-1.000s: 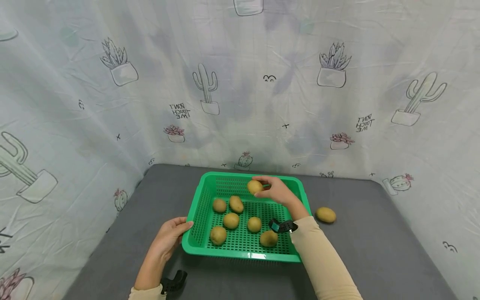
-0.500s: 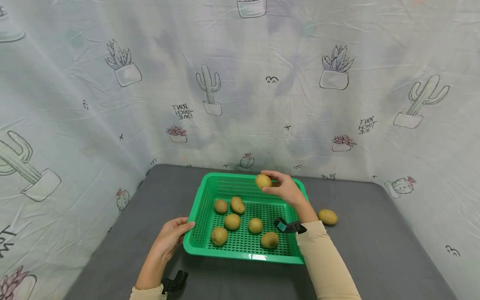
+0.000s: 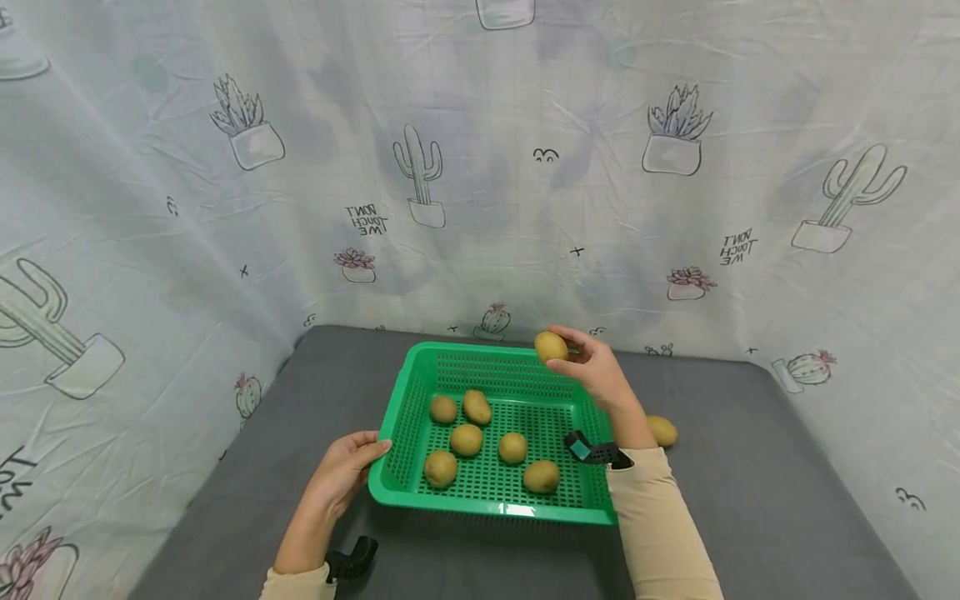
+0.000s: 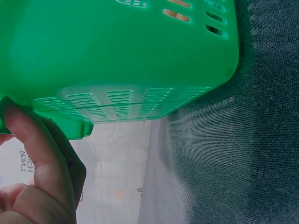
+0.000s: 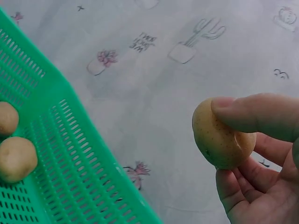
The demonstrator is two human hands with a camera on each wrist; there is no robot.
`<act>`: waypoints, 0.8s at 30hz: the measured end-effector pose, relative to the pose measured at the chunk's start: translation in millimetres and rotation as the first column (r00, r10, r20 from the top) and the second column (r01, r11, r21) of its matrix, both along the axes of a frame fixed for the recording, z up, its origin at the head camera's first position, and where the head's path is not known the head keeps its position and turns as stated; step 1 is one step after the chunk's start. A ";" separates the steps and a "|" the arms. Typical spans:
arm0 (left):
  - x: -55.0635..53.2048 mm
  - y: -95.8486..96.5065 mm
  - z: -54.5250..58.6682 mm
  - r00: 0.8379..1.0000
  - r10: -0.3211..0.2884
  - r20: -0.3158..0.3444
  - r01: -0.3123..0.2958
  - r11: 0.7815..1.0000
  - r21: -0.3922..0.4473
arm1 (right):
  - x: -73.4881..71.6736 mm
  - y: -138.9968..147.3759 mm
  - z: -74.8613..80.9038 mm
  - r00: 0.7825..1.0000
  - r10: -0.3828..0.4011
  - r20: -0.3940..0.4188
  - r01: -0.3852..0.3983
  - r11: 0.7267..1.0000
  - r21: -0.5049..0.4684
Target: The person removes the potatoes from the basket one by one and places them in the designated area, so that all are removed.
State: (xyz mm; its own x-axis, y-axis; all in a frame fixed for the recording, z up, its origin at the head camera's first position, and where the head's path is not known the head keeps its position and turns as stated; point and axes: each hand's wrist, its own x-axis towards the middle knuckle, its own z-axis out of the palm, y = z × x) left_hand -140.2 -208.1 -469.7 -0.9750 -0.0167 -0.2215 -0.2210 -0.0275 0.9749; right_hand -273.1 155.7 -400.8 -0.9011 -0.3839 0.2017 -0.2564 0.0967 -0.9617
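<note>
My right hand (image 3: pixel 600 375) pinches a potato (image 3: pixel 551 347) between thumb and fingers, held up over the far right rim of a green plastic basket (image 3: pixel 495 510). In the right wrist view the thumb lies on top of that potato (image 5: pixel 219 135) and the fingers come from below. At the basket's left side my left hand (image 3: pixel 341 471) grips the rim, thumb on top; the left wrist view shows its fingers (image 4: pixel 39 144) curled at the rim. Inside the basket several potatoes lie apart on the slotted floor, one potato (image 3: pixel 542 477) near the front right.
Another potato (image 3: pixel 662 431) lies on the dark grey tabletop (image 3: pixel 750 492), right of the basket and partly behind my right forearm. A light curtain (image 3: pixel 480 167) printed with cacti hangs behind the table and along both sides. Black straps (image 3: pixel 352 558) sit on both wrists.
My right hand has carried the potato up and to the right, from above the basket's inside to its far right rim. The left hand keeps its grip on the basket.
</note>
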 end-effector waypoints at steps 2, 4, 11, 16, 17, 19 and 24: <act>-0.4 -0.1 0.2 1.000 -0.001 -0.001 0.001 1.000 -0.004 | 1.6 2.9 2.4 1.000 -0.007 0.002 0.007 1.000 -0.012; -0.6 -0.2 0.6 1.000 -0.003 -0.001 0.003 1.000 -0.005 | 3.6 5.9 4.6 1.000 -0.017 -0.005 0.017 1.000 -0.013; -0.8 0.3 1.7 1.000 -0.001 0.004 0.001 1.000 -0.001 | 12.9 15.9 12.8 0.998 -0.040 -0.037 0.040 0.999 -0.015; -0.2 0.7 1.9 1.000 0.000 0.006 0.000 1.000 -0.010 | 18.9 25.1 15.1 0.996 -0.070 -0.058 0.069 0.998 -0.014; 0.0 0.7 1.8 1.000 0.000 0.007 0.000 1.000 -0.010 | 20.1 27.0 15.3 0.995 -0.077 -0.061 0.077 0.997 -0.010; 0.4 0.7 1.5 1.000 0.001 0.008 -0.001 1.000 -0.008 | 22.8 31.0 16.2 0.993 -0.092 -0.070 0.093 0.996 0.004; 0.2 0.4 0.6 1.000 0.006 0.006 -0.006 1.000 -0.003 | 30.9 41.6 19.3 0.987 -0.126 -0.097 0.129 0.991 0.022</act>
